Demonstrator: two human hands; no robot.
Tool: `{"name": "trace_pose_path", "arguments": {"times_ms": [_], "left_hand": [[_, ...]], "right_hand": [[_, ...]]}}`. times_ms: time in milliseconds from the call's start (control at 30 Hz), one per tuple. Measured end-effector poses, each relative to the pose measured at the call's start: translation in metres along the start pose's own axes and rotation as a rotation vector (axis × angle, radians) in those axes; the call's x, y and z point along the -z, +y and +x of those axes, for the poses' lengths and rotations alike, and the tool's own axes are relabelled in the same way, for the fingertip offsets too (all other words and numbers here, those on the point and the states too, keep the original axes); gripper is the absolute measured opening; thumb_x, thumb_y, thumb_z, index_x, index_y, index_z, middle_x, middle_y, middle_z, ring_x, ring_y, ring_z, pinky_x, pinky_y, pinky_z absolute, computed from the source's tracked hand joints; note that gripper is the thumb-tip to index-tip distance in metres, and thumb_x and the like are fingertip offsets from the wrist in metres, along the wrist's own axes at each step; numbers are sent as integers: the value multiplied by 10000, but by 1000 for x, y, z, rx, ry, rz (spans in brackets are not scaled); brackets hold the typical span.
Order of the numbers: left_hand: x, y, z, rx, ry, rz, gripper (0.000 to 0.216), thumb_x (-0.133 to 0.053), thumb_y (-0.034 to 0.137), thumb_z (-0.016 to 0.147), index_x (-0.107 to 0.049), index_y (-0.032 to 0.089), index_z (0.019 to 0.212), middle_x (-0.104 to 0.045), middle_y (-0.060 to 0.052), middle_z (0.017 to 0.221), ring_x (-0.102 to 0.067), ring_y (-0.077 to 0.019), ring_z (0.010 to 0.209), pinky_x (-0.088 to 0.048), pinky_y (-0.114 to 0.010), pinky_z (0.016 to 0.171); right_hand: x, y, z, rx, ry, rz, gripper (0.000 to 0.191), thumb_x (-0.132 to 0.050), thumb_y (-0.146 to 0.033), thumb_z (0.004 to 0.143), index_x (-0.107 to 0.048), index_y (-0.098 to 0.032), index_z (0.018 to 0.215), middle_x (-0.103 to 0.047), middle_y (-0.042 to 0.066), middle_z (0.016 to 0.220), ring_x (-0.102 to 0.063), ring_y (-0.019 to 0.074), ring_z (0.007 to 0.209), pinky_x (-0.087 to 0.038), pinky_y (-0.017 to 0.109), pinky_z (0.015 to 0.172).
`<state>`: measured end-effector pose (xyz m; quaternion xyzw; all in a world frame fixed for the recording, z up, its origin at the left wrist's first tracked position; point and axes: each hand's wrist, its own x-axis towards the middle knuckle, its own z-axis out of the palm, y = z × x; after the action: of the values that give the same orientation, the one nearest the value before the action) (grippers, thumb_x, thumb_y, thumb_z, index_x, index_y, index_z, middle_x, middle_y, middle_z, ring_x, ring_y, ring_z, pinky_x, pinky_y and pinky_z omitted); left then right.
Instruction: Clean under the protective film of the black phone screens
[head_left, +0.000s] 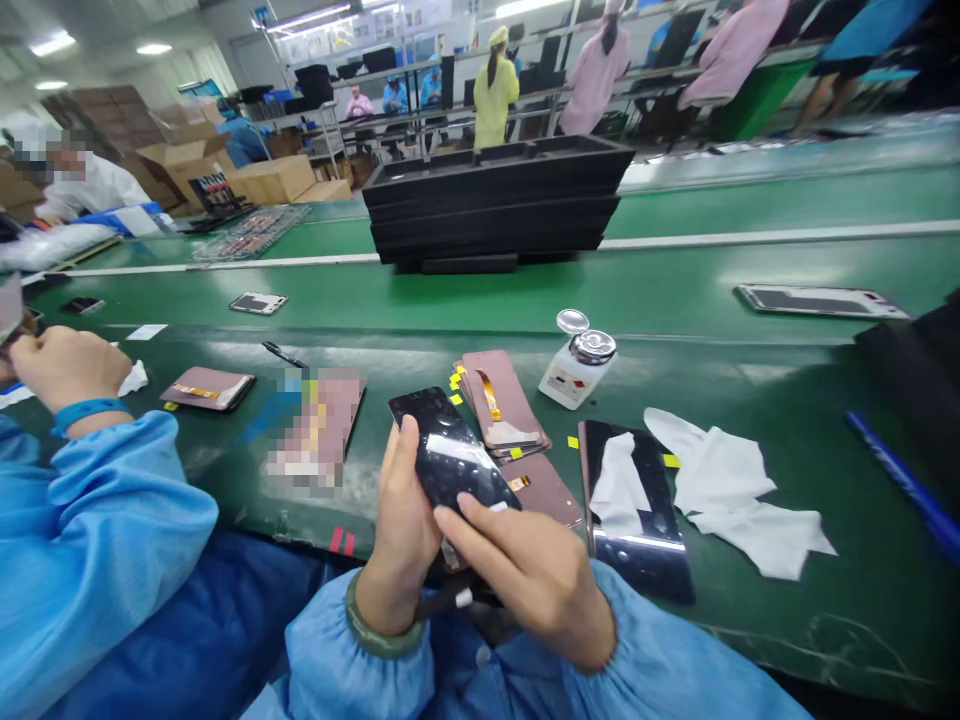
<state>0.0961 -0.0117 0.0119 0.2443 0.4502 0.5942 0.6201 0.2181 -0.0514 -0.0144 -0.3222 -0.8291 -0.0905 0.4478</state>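
Note:
My left hand [405, 510] is closed around the long edge of a black phone screen [450, 445], thumb on its glossy face. The glass carries reflections and small spots. At the screen's lower end my right hand [525, 565] grips the edge with its fingers; a small white bit shows beside them, too little to name. Just beyond lies a stack of pinkish screen panels [506, 395] with an orange flex cable and yellow tabs. Right of my hands, another dark screen [652, 560] lies under a white cloth [621, 485].
A white dispenser bottle [577, 370] stands with its lid up. Crumpled white cloths [724, 470] and a blue pen-like stick [900, 480] lie at right. Black trays [495, 205] are stacked on the green belt [690, 270]. At left, a co-worker's hand [71, 370] is near panels [208, 388].

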Motion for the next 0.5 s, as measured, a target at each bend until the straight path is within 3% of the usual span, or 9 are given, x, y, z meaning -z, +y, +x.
{"name": "trace_pose_path", "arguments": {"times_ms": [100,233,300,400,500], "left_hand": [[11,-1,-15,-13,58,-81,334,-630,398,831,-657,223,1115,-687,-28,1199,-567,-223,1211,-449,-309,1012],[20,-12,-33,60,13,-221,442,-608,555,805,-704,194,1041,-709,-76,1150,-587,-294,1182,-480,-401,989],[21,-13,-39,91,21,-265,491,-633,565,785,-689,182,1087,-691,-96,1188,-595,-318,1166,-504,-417,960],[23,-8,-47,125,76,-183,477,-684,344,801,-598,220,1253,-676,-90,1222,-657,-313,1068,-547,-418,898],[25,-3,-56,196,0,-134,643,-667,203,789,-462,264,1395,-701,-90,1177,-691,-319,988,-572,-437,855]], "right_hand": [[6,-10,-14,73,-18,26,249,-453,-88,917,-698,-85,961,-760,133,886,-656,158,579,-477,269,475],[12,-14,-31,-84,31,121,250,-440,-110,939,-671,-128,1034,-754,120,940,-692,161,707,-514,273,566],[15,-15,-33,-92,6,192,259,-422,-114,953,-663,-137,1046,-754,106,942,-696,151,715,-517,266,575],[20,-17,-29,6,-63,340,260,-447,-270,981,-668,-139,949,-756,79,860,-684,133,620,-497,247,500],[24,-13,-22,-190,34,400,299,-477,-410,957,-649,-169,923,-730,72,799,-692,157,669,-541,260,578]]}}
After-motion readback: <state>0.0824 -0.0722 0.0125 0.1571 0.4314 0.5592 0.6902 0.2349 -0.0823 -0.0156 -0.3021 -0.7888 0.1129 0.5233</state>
